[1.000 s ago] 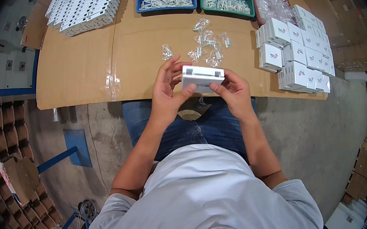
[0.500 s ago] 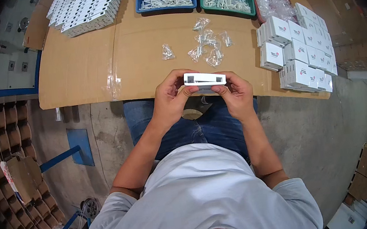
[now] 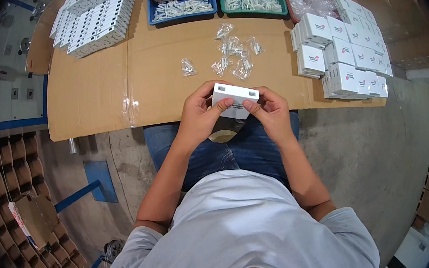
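Note:
A small white box is held between both hands just above the near edge of the cardboard-covered table. My left hand grips its left end, thumb on the near face. My right hand pinches its right end. Several small clear bags of parts lie scattered on the cardboard just beyond the box.
Stacked closed white boxes fill the table's right side. White flat pieces are piled at the back left. Blue and green trays of small white parts stand along the back. Brown cardboard dividers sit on the floor at left.
The box has been turned in my hands, so the labelled face seen earlier no longer shows and a plain white side faces up. Both hands stay on it.

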`<state>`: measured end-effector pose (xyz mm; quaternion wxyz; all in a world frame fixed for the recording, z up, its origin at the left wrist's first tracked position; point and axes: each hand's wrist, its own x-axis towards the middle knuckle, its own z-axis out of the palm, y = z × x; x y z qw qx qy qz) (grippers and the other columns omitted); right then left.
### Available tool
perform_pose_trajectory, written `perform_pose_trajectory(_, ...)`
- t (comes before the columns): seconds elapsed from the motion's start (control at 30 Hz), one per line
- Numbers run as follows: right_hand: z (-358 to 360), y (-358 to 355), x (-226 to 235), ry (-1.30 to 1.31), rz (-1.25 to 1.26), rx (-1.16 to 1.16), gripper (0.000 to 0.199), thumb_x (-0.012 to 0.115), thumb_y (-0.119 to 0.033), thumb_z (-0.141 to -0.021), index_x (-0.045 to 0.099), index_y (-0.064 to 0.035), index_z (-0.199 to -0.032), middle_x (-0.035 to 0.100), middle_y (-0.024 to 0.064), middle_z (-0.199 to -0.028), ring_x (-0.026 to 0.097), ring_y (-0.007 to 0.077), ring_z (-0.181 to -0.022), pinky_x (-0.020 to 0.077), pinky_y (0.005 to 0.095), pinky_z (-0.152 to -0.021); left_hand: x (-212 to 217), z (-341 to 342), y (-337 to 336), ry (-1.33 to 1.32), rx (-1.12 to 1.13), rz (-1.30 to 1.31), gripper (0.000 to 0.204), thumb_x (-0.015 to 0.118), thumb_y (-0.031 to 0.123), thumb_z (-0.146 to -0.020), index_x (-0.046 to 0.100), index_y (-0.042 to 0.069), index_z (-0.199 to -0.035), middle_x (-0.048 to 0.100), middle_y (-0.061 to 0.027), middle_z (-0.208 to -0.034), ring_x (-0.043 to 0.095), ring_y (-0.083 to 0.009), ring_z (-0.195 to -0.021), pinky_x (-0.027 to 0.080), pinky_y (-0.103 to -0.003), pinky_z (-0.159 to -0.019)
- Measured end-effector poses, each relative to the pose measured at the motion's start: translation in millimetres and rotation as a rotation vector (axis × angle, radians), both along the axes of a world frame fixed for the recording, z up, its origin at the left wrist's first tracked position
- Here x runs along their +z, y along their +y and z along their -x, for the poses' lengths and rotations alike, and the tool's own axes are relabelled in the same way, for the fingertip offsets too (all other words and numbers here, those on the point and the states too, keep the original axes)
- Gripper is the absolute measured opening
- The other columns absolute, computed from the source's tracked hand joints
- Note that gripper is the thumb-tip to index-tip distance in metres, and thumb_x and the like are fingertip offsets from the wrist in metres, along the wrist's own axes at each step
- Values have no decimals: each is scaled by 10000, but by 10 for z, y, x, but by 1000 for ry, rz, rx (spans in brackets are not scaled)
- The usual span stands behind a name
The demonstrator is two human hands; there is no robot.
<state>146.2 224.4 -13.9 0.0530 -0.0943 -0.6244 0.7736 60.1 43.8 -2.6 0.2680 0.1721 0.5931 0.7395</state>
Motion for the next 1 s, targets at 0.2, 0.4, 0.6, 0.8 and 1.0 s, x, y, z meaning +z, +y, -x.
perform_pose_trajectory(0.2,-158,243,-25,-242,-52,126,553,713,43,-884,475,-43,-1377,646,73,-1195,628,144,-1072,523,294,-913,-93,-79,203,6,-62,111,479,736,39,-899,531,5,-1331,669,-68,-1077,627,-110,-967,508,-244,-837)
perform_pose_trajectory(0.4,-504,424,-291,-100,118,87,462,731,43,-864,550,-32,-1282,656,49,-1148,629,137,-1085,521,309,-944,-325,-221,424,41,-87,119,373,648,104,-987,514,-4,-1318,628,-114,-1144,622,-126,-967,511,-264,-847)
perform_pose_trajectory(0.6,-752,1576,398,-80,-98,-518,578,700,21,-886,505,-61,-1424,653,93,-1178,671,151,-995,587,288,-774,-666,-111,388,-54,-90,294,366,504,283,-1068,519,30,-1333,651,-81,-1141,622,-115,-913,512,-259,-794)
perform_pose_trajectory(0.8,-984,3209,588,357,139,-1040,336,665,-61,-917,550,2,-1227,627,108,-1106,636,208,-895,584,372,-802,-1014,-110,396,22,-126,326,273,578,167,-1032,568,-3,-1246,679,-69,-1037,584,-82,-839,493,-236,-752)
perform_pose_trajectory(1.0,-1035,5155,192,353,118,-1102,398,723,-60,-871,525,2,-1211,644,140,-1058,651,243,-854,585,379,-762,-1022,-2,477,-54,-113,399,260,560,174,-1039,576,10,-1240,684,-56,-944,594,-76,-682,477,-208,-578)
